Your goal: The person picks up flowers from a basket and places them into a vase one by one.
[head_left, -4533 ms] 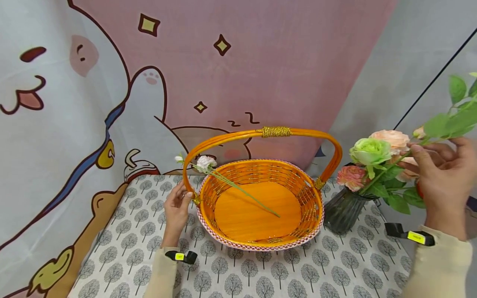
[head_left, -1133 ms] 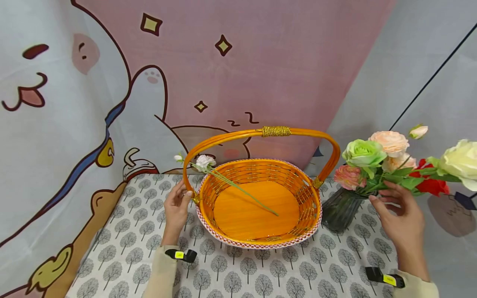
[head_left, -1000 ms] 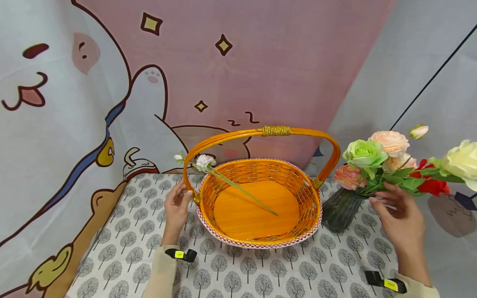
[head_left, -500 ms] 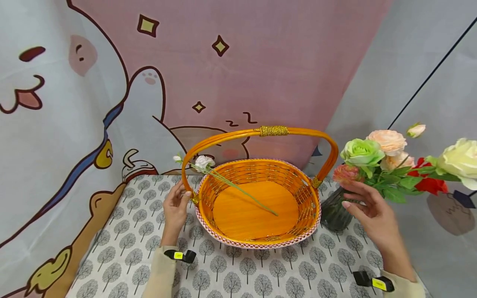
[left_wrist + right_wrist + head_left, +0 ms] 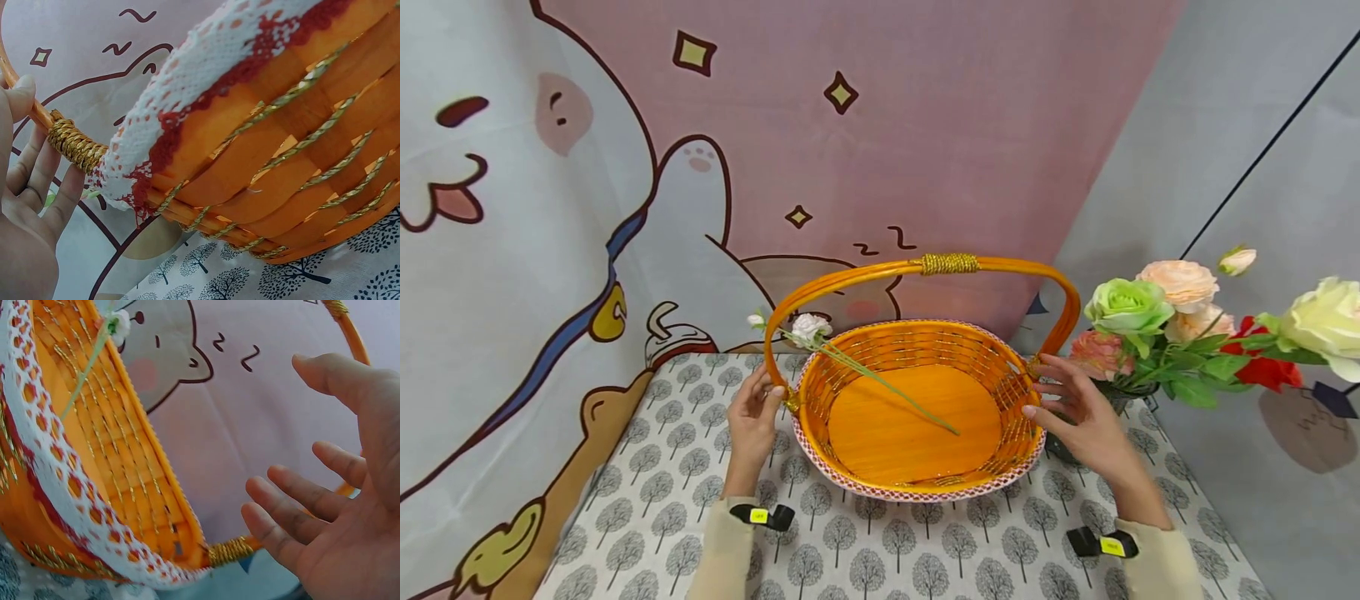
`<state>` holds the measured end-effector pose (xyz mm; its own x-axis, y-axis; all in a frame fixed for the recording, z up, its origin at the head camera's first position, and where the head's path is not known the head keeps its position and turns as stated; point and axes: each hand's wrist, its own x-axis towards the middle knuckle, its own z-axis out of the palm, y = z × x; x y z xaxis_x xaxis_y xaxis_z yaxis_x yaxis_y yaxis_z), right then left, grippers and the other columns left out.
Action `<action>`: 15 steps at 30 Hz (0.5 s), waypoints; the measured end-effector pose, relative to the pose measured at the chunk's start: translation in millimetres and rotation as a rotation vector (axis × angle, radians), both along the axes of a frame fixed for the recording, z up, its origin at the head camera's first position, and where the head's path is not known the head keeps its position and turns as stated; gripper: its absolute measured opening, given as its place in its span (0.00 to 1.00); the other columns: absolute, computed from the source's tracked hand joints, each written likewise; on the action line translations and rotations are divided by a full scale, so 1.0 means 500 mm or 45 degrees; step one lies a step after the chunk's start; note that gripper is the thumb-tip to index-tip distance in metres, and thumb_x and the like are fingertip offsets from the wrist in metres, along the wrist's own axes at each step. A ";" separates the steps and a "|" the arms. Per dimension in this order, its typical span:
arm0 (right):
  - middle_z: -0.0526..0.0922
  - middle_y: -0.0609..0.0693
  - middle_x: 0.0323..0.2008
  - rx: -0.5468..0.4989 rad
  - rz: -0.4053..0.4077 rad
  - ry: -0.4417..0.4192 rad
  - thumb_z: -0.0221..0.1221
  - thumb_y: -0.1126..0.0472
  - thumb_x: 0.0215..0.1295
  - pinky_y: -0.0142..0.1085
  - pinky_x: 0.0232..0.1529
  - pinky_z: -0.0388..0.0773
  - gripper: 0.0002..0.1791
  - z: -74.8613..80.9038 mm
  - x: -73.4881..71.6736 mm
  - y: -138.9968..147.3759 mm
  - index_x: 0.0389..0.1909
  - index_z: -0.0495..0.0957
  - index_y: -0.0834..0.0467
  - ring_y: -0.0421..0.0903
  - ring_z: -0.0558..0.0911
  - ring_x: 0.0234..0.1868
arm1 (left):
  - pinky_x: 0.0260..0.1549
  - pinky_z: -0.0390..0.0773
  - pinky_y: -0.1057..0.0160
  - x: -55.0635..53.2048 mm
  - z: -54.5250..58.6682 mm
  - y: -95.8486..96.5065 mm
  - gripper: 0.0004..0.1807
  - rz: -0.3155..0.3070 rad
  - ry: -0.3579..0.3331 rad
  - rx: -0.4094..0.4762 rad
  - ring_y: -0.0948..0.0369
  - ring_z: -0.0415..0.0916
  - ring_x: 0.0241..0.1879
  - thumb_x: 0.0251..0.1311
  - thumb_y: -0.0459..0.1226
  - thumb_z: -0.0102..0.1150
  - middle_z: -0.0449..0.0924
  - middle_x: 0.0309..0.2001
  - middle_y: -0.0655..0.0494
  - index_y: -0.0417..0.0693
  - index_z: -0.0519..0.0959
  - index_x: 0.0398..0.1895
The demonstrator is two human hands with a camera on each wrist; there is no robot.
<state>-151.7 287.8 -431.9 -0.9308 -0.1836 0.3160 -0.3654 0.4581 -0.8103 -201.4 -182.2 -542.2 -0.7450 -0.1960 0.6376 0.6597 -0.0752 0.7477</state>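
Note:
An orange woven basket (image 5: 917, 425) with a tall arched handle stands on the table. A white artificial flower (image 5: 811, 329) leans over its left rim, its green stem lying across the basket's floor. My left hand (image 5: 752, 425) grips the handle's left base; in the left wrist view the thumb is on the cane, with other fingers behind the gold binding. At the basket's right rim, my right hand (image 5: 1078, 417) is spread with fingers apart. In the right wrist view nothing lies between its fingers, beside the handle's gold-bound base (image 5: 228, 551); contact with the handle cannot be made out.
Right of the basket, a dark glass vase (image 5: 1112, 398), partly hidden by my right hand, holds several artificial flowers. Among them are a green rose (image 5: 1127, 306) and a cream rose (image 5: 1326, 325) jutting far right. A tree-print cloth (image 5: 865, 542) covers the table; a cartoon curtain (image 5: 962, 150) hangs behind.
My right hand, pinching a leafy stem at first, has let go and moved left from the vase flowers to the basket's right rim. A cream rose now juts from the vase. The left hand stays put.

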 end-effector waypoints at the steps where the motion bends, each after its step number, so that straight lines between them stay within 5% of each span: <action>1: 0.72 0.41 0.67 0.007 0.009 -0.012 0.65 0.67 0.69 0.20 0.56 0.77 0.41 -0.002 -0.004 -0.005 0.79 0.59 0.50 0.32 0.78 0.59 | 0.55 0.82 0.72 0.000 0.000 0.000 0.24 0.000 -0.002 0.003 0.68 0.82 0.50 0.71 0.24 0.56 0.85 0.52 0.66 0.31 0.71 0.69; 8: 0.72 0.54 0.70 0.038 0.075 -0.109 0.66 0.60 0.70 0.25 0.58 0.79 0.41 -0.018 -0.038 -0.040 0.79 0.58 0.44 0.35 0.79 0.61 | 0.53 0.83 0.72 -0.002 0.003 0.002 0.24 0.002 0.008 0.007 0.68 0.82 0.50 0.69 0.19 0.52 0.85 0.52 0.66 0.30 0.71 0.68; 15: 0.69 0.54 0.73 0.075 0.123 -0.216 0.68 0.52 0.68 0.59 0.63 0.78 0.42 -0.029 -0.071 -0.086 0.79 0.57 0.42 0.58 0.78 0.66 | 0.54 0.82 0.73 -0.002 0.002 0.002 0.24 -0.008 0.009 0.012 0.68 0.81 0.50 0.70 0.21 0.53 0.85 0.52 0.66 0.30 0.71 0.68</action>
